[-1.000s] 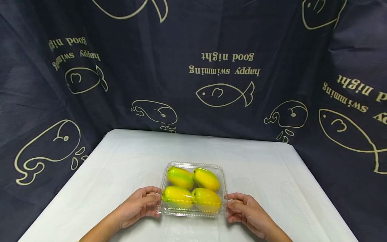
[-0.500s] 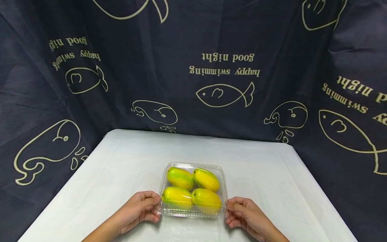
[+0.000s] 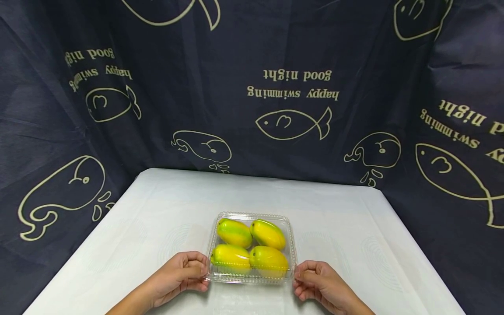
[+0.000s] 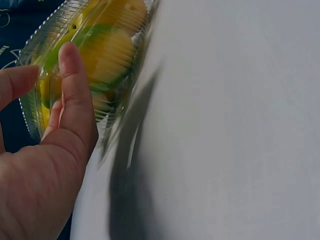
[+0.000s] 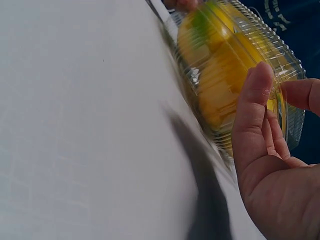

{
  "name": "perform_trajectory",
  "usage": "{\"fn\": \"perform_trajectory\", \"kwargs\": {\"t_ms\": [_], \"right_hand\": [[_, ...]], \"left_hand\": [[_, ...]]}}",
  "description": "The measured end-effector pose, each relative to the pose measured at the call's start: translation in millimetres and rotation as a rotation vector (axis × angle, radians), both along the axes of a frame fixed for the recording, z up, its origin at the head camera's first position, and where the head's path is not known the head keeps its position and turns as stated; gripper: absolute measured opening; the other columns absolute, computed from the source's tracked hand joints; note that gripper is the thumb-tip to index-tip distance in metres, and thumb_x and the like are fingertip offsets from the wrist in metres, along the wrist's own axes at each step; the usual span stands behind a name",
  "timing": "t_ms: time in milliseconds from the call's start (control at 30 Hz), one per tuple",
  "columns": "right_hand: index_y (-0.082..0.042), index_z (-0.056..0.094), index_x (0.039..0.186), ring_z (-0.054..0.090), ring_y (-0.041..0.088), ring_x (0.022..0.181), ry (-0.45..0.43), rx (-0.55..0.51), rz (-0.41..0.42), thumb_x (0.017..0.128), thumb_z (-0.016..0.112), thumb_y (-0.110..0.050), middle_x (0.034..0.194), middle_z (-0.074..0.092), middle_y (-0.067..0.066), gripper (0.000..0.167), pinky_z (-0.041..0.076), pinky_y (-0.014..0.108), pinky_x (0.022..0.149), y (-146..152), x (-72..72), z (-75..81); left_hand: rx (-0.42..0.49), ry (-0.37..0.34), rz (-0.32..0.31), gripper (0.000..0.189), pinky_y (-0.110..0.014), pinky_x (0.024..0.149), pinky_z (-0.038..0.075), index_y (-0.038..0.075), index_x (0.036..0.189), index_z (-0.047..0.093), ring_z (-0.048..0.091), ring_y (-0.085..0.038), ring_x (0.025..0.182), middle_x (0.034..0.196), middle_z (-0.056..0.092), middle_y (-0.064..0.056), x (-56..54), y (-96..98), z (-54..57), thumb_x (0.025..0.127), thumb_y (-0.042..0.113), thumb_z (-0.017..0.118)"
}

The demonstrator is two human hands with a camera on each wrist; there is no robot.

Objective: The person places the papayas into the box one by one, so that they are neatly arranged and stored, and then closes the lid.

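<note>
A clear plastic clamshell box [image 3: 271,280] with its lid down sits on the table, holding several yellow-green mangoes [image 3: 268,261] in two rows. At the box's front left corner, my left hand [image 3: 179,278] pinches the rim between thumb and fingers. My right hand [image 3: 324,282] does the same at the front right corner. In the left wrist view, a thumb and finger [image 4: 75,90] stand at the beaded rim. The right wrist view likewise has the right fingers [image 5: 252,120] against the box's ridged side, mangoes [image 5: 220,85] showing through the plastic.
A white cloth covers the table [image 3: 169,192]. Dark blue curtains [image 3: 220,78] printed with fish, whales and upside-down lettering rise behind it and along both sides.
Both hands have slid a little toward the near edge along the box's sides, and their upper fingers have drawn in to the front corners. The box has hardly moved.
</note>
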State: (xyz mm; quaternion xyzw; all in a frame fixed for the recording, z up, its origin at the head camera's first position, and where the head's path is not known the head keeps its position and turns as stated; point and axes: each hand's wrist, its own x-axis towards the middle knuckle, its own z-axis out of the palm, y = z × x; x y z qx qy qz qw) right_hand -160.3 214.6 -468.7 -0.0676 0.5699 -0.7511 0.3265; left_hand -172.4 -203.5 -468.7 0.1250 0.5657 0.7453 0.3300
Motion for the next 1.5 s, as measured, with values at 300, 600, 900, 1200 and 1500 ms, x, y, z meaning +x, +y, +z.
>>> {"fn": "perform_trajectory", "kwargs": {"t_ms": [300, 600, 900, 1200, 1500], "right_hand": [[-0.008, 0.066, 0.099, 0.069, 0.006, 0.074, 0.001, -0.003, 0.018, 0.100, 0.059, -0.006, 0.090, 0.072, 0.001, 0.007, 0.061, 0.018, 0.067, 0.6, 1.3, -1.2], [-0.009, 0.070, 0.096, 0.071, 0.003, 0.072, -0.059, -0.067, 0.045, 0.102, 0.058, -0.008, 0.087, 0.075, -0.001, 0.013, 0.061, 0.017, 0.068, 0.6, 2.2, -3.2], [-0.010, 0.072, 0.097, 0.074, 0.006, 0.078, -0.105, -0.118, 0.020, 0.103, 0.057, -0.006, 0.091, 0.076, 0.001, 0.017, 0.062, 0.017, 0.074, 0.4, 2.5, -4.2], [-0.011, 0.072, 0.096, 0.074, 0.007, 0.081, -0.107, -0.138, 0.004, 0.103, 0.056, -0.005, 0.094, 0.076, 0.002, 0.018, 0.062, 0.018, 0.077, -0.7, 2.6, -5.9], [-0.011, 0.071, 0.095, 0.073, 0.007, 0.081, -0.103, -0.130, -0.003, 0.102, 0.056, -0.005, 0.093, 0.075, 0.001, 0.018, 0.061, 0.018, 0.077, -2.1, 1.8, -5.5]], "left_hand": [[-0.028, -0.002, 0.000, 0.010, -0.026, 0.074, 0.064, 0.002, 0.104, 0.063, 0.071, -0.011, 0.080, 0.091, 0.071, -0.003, 1.2, 3.1, 1.9, 0.101, 0.009, 0.057], [-0.028, -0.013, 0.009, 0.009, -0.023, 0.070, 0.063, 0.003, 0.100, 0.065, 0.071, -0.009, 0.075, 0.086, 0.072, -0.003, 1.5, 5.8, -0.1, 0.101, 0.006, 0.057], [-0.014, -0.031, 0.034, 0.011, -0.022, 0.071, 0.063, 0.006, 0.094, 0.066, 0.071, -0.008, 0.076, 0.086, 0.072, -0.003, 1.1, 8.5, -0.7, 0.100, 0.004, 0.057], [0.002, -0.040, 0.038, 0.012, -0.021, 0.070, 0.062, 0.003, 0.095, 0.067, 0.070, -0.007, 0.072, 0.085, 0.073, -0.003, 2.4, 9.3, -2.2, 0.101, 0.006, 0.057], [0.003, -0.045, 0.065, 0.010, -0.021, 0.072, 0.063, 0.005, 0.094, 0.066, 0.072, -0.008, 0.075, 0.087, 0.073, -0.003, -0.7, 10.0, -3.5, 0.101, 0.007, 0.059]]}}
